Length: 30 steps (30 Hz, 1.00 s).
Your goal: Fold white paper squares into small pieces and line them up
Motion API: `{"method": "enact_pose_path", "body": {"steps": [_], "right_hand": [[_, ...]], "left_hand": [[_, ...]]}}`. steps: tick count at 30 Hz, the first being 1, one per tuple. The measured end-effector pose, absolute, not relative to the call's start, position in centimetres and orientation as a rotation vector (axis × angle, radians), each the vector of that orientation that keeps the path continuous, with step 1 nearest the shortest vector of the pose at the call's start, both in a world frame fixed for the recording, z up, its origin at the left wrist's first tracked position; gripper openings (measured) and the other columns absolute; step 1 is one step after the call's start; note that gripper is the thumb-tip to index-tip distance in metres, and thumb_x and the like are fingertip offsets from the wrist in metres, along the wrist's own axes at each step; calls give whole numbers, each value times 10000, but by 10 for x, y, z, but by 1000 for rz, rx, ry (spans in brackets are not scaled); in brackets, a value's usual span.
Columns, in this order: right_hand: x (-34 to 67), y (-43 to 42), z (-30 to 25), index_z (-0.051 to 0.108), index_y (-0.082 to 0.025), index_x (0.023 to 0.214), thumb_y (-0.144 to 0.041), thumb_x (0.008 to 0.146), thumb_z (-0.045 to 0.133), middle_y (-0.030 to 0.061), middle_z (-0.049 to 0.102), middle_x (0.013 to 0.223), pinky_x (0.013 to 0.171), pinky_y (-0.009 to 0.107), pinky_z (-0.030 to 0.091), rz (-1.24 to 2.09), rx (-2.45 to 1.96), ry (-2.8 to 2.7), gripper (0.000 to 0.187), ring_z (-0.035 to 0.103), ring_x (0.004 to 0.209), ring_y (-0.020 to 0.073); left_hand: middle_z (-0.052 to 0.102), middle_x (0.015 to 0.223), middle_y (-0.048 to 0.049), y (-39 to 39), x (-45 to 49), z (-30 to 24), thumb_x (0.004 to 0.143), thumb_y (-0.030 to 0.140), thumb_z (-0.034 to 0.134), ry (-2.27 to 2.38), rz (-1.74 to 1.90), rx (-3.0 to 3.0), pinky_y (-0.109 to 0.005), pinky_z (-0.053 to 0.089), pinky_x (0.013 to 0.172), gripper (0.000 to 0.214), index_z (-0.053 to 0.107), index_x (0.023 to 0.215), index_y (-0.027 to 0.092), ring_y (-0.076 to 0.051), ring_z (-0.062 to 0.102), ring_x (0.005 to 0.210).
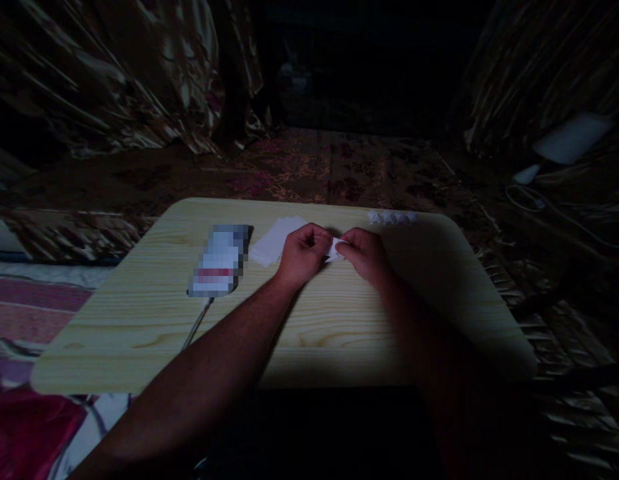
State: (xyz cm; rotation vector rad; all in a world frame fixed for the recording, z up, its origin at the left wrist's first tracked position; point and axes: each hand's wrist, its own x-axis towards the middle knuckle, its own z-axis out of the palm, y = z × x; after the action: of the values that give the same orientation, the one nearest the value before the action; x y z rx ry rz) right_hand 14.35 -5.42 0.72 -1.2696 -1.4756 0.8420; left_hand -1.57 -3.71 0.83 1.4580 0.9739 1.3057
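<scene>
Between my two hands is a small folded piece of white paper (334, 249), held over the middle of the wooden table. My left hand (305, 253) pinches its left side, fingers curled in. On the right side, my right hand (363, 255) grips it with the thumb on top. My fingers cover much of the paper, so its full shape is hidden. A fanned stack of white paper sheets (274, 241) lies just left of my left hand. Several small folded white paper pieces (393, 218) stand in a row near the table's far edge.
A phone (219, 261) with a blurred screen lies on the left of the light wooden table (334, 333), a cable (196, 325) running from its near end. Patterned cloth (309, 167) spreads beyond the table. A white lamp (572, 139) stands at the right, and curtains (154, 67) hang behind.
</scene>
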Motion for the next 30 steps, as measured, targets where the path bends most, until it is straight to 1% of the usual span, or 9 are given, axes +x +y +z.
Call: {"method": "enact_pose_path", "body": {"steps": [7,13,18,26,30], "right_hand": [[142,-54,4,622,-199,741,-310,734,650,-37,582,609,534,244,367,795,-1293,-1464,115,514,577,124],[141,-54,2,620,-200,746,-307,739,645,-30,605,643,577,250,403,817,-1241,-1451,109,540,611,130],[141,-54,4,622,-201,719,-310,725,661,-28,617,648,599,255,421,859,-1217,-1419,116,552,617,132],[139,-56,8,659,-200,703,-284,704,676,-33,626,634,593,255,416,894,-1219,-1341,86,566,615,135],[140,-56,8,662,-201,692,-258,704,670,-38,617,621,586,254,406,863,-1217,-1357,59,560,607,132]], "left_hand": [[609,621,10,-40,-13,10,765,366,710,979,1288,1424,-225,391,531,218,654,749,157,-94,494,549],[579,582,27,-39,-10,9,755,347,709,991,1272,1334,-219,367,493,206,631,722,160,-84,470,510],[587,593,27,-38,-8,9,731,321,711,1009,1273,1306,-216,382,504,181,634,708,159,-81,478,517],[577,577,31,-40,-8,9,744,353,713,1000,1262,1296,-216,367,479,211,626,722,162,-80,469,497],[578,577,31,-40,-8,9,737,321,718,982,1253,1305,-214,353,471,186,629,720,159,-77,464,494]]}}
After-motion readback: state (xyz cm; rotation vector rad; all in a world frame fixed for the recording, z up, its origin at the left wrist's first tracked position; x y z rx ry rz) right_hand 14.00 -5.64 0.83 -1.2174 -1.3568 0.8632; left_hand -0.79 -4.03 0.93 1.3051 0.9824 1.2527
